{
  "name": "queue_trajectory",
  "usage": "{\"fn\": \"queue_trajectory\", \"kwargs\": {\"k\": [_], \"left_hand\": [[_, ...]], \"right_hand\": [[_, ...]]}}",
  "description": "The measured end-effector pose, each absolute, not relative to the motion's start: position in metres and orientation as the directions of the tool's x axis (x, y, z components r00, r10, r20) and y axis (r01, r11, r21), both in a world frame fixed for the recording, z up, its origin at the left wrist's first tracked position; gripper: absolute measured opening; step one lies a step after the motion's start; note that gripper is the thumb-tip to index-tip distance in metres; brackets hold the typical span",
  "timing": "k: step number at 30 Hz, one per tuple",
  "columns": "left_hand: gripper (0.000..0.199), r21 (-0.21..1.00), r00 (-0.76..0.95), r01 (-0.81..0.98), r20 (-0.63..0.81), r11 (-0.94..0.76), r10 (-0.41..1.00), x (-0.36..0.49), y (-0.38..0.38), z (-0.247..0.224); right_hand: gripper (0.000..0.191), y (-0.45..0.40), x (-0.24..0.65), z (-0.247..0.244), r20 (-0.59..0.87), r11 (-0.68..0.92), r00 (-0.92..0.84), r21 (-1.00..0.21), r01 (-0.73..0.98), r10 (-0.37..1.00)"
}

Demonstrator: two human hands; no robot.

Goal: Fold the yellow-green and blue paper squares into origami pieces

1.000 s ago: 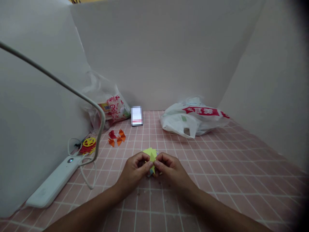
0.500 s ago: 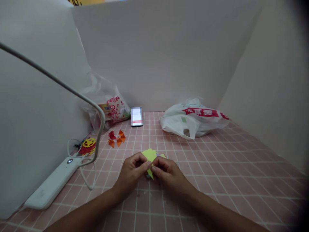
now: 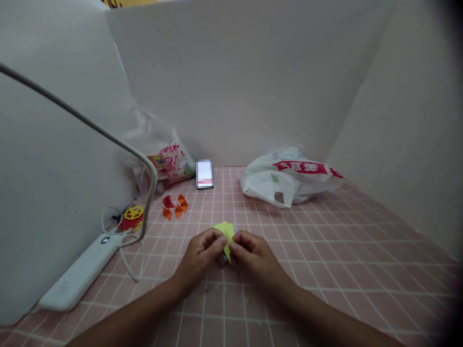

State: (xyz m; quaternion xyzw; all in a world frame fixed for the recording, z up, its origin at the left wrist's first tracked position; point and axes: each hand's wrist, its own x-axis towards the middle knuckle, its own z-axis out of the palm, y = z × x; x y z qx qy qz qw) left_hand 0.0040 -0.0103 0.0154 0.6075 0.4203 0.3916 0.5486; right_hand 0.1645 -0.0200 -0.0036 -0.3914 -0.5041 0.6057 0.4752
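Note:
A piece of folded yellow paper [image 3: 227, 233] is pinched between my two hands, low in the middle of the view. My left hand [image 3: 204, 251] grips its left side, thumb on top and fingers curled. My right hand [image 3: 251, 251] is closed on the right edge, its thumb and forefinger pressed together. The paper has pointed corners at the top and a narrow tip hanging down between the thumbs. Something pale lies partly hidden behind and below the paper; I cannot make out what it is.
Several small orange and red folded paper pieces [image 3: 177, 208] lie to the left. A lit phone [image 3: 204, 174] leans at the back between a clear plastic bag [image 3: 155, 154] and a white plastic bag [image 3: 289, 178]. A white lamp base [image 3: 75, 274], its bent arm and yellow-red gear shapes [image 3: 133, 215] stand at left.
Both hands stay close together on the yellow paper. My thumbs have shifted slightly upward and apart, and the paper's lower tip has turned a little.

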Motion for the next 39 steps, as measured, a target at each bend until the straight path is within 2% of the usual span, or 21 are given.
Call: {"fn": "queue_trajectory", "kwargs": {"k": [4,7,13,21,28,39], "left_hand": [[0.027,0.998,0.37,0.061,0.004,-0.029,0.929,0.005,-0.01,0.014],[0.025,0.987,0.395,0.146,0.009,-0.073,0.919,0.004,-0.01,0.015],[0.021,0.979,0.472,0.172,0.018,-0.113,0.881,0.005,-0.012,0.021],[0.02,0.866,0.297,0.298,0.316,-0.401,0.901,0.0,-0.012,0.02],[0.014,0.781,0.315,0.34,0.431,-0.524,0.846,-0.005,-0.01,0.02],[0.014,0.9,0.241,0.253,0.296,-0.354,0.924,-0.002,-0.009,0.02]], "right_hand": [[0.022,-0.016,0.167,-0.003,0.05,-0.008,-0.253,-0.975,-0.222,0.966],[0.023,-0.016,0.168,-0.001,0.076,0.008,-0.259,-0.967,-0.256,0.963],[0.026,-0.02,0.171,0.005,0.065,0.016,-0.216,-0.975,-0.222,0.974],[0.021,-0.021,0.173,0.007,0.132,0.096,-0.126,-0.962,-0.254,0.983],[0.013,-0.021,0.175,0.009,0.2,0.176,-0.18,-0.974,-0.141,0.963],[0.02,-0.019,0.173,0.009,0.089,0.049,-0.139,-0.963,-0.266,0.986]]}}
